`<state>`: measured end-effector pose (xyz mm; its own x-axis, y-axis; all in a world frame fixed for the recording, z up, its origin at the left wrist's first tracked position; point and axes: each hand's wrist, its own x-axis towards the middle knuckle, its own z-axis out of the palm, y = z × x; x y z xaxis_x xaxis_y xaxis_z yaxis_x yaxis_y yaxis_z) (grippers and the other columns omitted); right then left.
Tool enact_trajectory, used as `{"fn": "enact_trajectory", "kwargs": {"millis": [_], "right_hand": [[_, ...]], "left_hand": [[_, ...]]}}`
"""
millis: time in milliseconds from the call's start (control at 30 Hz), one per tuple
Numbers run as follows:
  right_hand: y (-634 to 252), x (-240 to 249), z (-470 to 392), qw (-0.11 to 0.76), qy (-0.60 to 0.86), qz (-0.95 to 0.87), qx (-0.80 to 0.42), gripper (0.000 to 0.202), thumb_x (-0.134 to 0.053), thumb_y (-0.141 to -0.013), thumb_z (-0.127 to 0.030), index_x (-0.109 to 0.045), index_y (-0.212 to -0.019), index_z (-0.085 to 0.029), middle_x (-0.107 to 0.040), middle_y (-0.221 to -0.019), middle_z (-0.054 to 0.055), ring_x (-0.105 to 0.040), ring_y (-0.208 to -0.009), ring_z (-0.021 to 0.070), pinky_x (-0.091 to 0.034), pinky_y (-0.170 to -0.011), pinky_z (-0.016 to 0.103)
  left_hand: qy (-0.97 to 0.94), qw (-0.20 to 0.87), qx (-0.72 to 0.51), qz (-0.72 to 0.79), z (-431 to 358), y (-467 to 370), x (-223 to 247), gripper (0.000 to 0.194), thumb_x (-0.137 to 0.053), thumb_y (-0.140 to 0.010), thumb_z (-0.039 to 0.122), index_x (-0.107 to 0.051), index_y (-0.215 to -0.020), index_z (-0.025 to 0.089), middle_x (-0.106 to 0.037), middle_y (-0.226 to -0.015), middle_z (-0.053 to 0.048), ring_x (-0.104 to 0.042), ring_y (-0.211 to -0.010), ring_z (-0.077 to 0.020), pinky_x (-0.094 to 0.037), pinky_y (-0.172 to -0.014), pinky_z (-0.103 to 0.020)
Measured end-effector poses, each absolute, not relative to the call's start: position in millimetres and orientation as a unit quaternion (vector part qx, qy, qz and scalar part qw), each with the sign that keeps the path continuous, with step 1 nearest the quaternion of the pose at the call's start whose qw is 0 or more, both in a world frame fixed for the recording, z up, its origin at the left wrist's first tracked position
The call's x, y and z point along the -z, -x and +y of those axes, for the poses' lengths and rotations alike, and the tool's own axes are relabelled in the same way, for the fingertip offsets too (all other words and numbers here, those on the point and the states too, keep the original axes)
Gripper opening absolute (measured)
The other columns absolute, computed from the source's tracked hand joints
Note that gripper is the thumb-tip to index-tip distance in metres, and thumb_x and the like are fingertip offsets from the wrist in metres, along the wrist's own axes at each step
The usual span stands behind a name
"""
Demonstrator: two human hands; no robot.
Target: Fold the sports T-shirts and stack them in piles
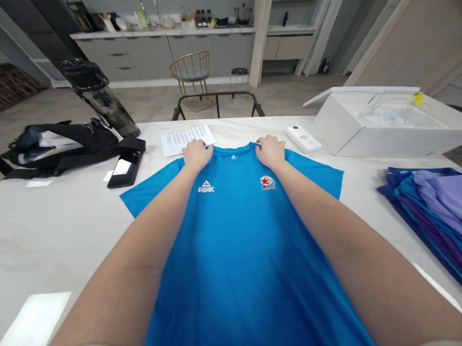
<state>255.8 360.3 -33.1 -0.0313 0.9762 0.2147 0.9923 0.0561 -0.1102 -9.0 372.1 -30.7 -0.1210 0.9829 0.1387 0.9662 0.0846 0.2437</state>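
A blue short-sleeved T-shirt [238, 234] lies spread front-up on the table, its collar at the far side and its lower part running out of view toward me. White "PEAK" lettering and a round red-and-white emblem mark the chest. My left hand [198, 155] is closed on the shirt at the shoulder left of the collar. At the opposite shoulder, my right hand [271, 150] grips the fabric in the same way, fingers curled. Both forearms reach across the shirt and cover parts of its sides and sleeves.
On the white table [64, 233] lie a printed sheet [185, 139], a phone [125, 169], a black bag [59, 146] and a dark clear bottle [105, 99] at left. To the right are a white device [303, 139], an open white box [399, 138] and folded clothes [445, 208].
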Motion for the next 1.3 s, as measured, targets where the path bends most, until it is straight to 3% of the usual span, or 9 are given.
{"fn": "enact_trajectory", "kwargs": {"millis": [100,233,433,800,900,1033,1100,1200,1300], "right_hand": [[-253.6,31.7,360.5,0.102,0.675,-0.73,0.023,0.038,-0.039,-0.103,-0.032,-0.066,-0.126,-0.02,-0.062,-0.132,0.019,-0.052,-0.123,0.037,-0.037,-0.101,0.057],[-251.2,33.3,364.1,0.114,0.699,-0.706,-0.002,0.034,-0.037,-0.104,-0.031,-0.063,-0.124,-0.021,-0.067,-0.125,0.017,-0.058,-0.116,0.0346,-0.038,-0.099,0.055],[-244.6,33.6,346.2,0.156,0.686,-0.71,0.008,0.039,-0.035,-0.106,-0.031,-0.055,-0.138,-0.022,-0.067,-0.128,0.017,-0.057,-0.118,0.0351,-0.038,-0.099,0.053],[-229.7,32.2,218.9,0.126,0.593,-0.795,-0.01,0.038,-0.04,-0.106,-0.039,-0.067,-0.127,-0.023,-0.064,-0.132,0.015,-0.055,-0.121,0.0319,-0.046,-0.097,0.046],[-245.2,36.5,184.2,0.145,0.599,-0.787,-0.015,0.046,-0.038,-0.107,-0.046,-0.061,-0.14,-0.024,-0.059,-0.145,0.013,-0.051,-0.132,0.0313,-0.041,-0.109,0.05],[-286.6,45.7,150.9,0.12,0.663,-0.738,-0.048,0.063,-0.032,-0.105,-0.06,-0.044,-0.158,-0.027,-0.039,-0.165,0.01,-0.033,-0.151,0.0344,-0.024,-0.122,0.06],[-306.7,48.2,141.5,0.103,0.67,-0.733,-0.059,0.067,-0.032,-0.105,-0.061,-0.043,-0.159,-0.024,-0.035,-0.167,0.011,-0.029,-0.154,0.0345,-0.022,-0.124,0.057],[-327.1,44.7,135.2,0.122,0.651,-0.748,-0.048,0.064,-0.034,-0.105,-0.057,-0.049,-0.156,-0.02,-0.038,-0.166,0.012,-0.031,-0.154,0.0317,-0.024,-0.125,0.052],[-341.1,34.6,138.9,0.177,0.69,-0.702,-0.014,0.062,-0.028,-0.107,-0.053,-0.053,-0.152,-0.018,-0.041,-0.163,0.014,-0.034,-0.152,0.0315,-0.024,-0.124,0.055]], "left_hand": [[-0.684,0.059,-0.127,0.716,377.5,7.8,32.7,0.034,-0.057,-0.094,0.044,-0.07,-0.116,0.022,-0.067,-0.129,-0.014,-0.059,-0.123,-0.0347,-0.045,-0.102,-0.047],[-0.664,0.054,-0.169,0.726,377.7,4.5,33.9,0.026,-0.051,-0.099,0.032,-0.067,-0.117,0.025,-0.071,-0.123,-0.011,-0.062,-0.12,-0.0307,-0.046,-0.1,-0.042],[-0.654,0.023,-0.227,0.721,349.0,-11.0,32.1,0.038,-0.045,-0.102,0.029,-0.053,-0.139,0.021,-0.068,-0.128,-0.013,-0.062,-0.119,-0.0296,-0.046,-0.098,-0.042],[-0.79,-0.016,-0.123,0.601,221.3,-34.6,32.1,0.037,-0.04,-0.104,0.032,-0.067,-0.127,0.023,-0.065,-0.135,-0.012,-0.057,-0.125,-0.0297,-0.043,-0.107,-0.048],[-0.797,-0.005,-0.123,0.592,177.8,-32.1,36.3,0.046,-0.034,-0.106,0.038,-0.061,-0.141,0.023,-0.057,-0.15,-0.011,-0.05,-0.139,-0.0275,-0.036,-0.118,-0.047],[-0.773,0.045,-0.084,0.627,128.1,-18.3,41.3,0.062,-0.027,-0.106,0.055,-0.042,-0.159,0.027,-0.034,-0.169,-0.008,-0.027,-0.157,-0.0291,-0.02,-0.127,-0.055],[-0.753,0.064,-0.068,0.652,111.3,-10.7,41.8,0.067,-0.023,-0.105,0.061,-0.035,-0.163,0.029,-0.027,-0.171,-0.007,-0.02,-0.159,-0.031,-0.016,-0.128,-0.059],[-0.743,0.071,-0.067,0.662,100.0,0.8,37.8,0.071,-0.023,-0.103,0.064,-0.032,-0.163,0.028,-0.023,-0.172,-0.008,-0.019,-0.159,-0.0315,-0.016,-0.128,-0.059],[-0.732,0.036,-0.1,0.673,107.1,19.7,28.6,0.068,-0.027,-0.104,0.058,-0.034,-0.163,0.024,-0.026,-0.171,-0.011,-0.023,-0.158,-0.0313,-0.021,-0.127,-0.055]]}}
